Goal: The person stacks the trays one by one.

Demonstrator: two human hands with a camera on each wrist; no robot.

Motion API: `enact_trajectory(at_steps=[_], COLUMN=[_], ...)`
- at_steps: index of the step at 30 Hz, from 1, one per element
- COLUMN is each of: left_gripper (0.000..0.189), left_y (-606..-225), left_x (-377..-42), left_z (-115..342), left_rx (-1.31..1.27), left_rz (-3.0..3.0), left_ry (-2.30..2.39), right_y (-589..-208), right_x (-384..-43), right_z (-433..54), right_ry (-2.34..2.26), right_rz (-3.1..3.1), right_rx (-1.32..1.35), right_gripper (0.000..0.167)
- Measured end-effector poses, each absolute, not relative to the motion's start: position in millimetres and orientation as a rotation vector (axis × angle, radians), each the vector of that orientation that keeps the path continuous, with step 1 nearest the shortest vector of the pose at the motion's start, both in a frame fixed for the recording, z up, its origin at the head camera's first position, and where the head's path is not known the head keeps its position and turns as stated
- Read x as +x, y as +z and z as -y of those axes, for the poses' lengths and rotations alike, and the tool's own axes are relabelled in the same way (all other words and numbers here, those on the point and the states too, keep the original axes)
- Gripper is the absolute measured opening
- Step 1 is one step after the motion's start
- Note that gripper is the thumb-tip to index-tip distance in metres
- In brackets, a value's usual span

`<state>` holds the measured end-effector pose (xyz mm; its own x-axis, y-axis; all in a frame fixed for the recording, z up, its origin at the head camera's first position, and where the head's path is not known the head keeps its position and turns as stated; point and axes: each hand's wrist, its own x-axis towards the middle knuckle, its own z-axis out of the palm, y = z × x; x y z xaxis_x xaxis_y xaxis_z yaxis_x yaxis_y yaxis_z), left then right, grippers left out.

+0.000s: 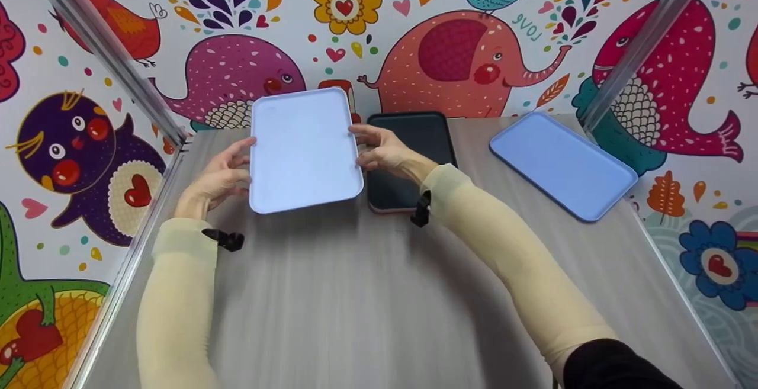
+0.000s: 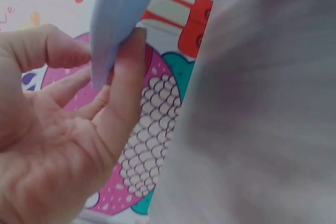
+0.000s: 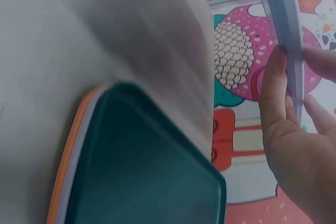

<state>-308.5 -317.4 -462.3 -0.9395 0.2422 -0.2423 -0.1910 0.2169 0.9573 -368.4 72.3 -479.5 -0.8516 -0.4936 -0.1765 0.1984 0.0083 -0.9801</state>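
Note:
A pale blue rectangular tray (image 1: 305, 152) is held up at the left of the table, its inner face turned to the head camera. My left hand (image 1: 222, 176) grips its left edge. In the left wrist view, thumb and fingers (image 2: 128, 72) pinch the tray's rim from both sides. On the opposite edge, my right hand (image 1: 385, 151) holds the rim, with fingers (image 3: 275, 80) on either side of it in the right wrist view. A dark green tray (image 1: 414, 140) lies beneath my right hand, stacked over a lilac tray (image 3: 79, 153) and an orange tray (image 3: 64, 174).
Another blue tray (image 1: 562, 164) lies slanted at the table's right, close to the far edge. The grey wood-grain table (image 1: 331, 306) meets a wall (image 1: 367, 39) printed with cartoon animals. Metal posts (image 1: 112, 51) rise at the far corners.

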Motion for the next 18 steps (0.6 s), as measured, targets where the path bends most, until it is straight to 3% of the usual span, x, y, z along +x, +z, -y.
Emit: enact_trajectory(at_steps=[18], left_gripper=[0.105], left_y=[-474.2], left_x=[-336.9], left_z=[231.3], left_rx=[0.097], left_rz=[-2.172], left_ry=[1.736], right_y=[-486.4], right_x=[-368.4], right_z=[-159.5], right_ry=[-1.849], right_rz=[-1.987], right_rx=[-0.258], right_gripper=[0.092])
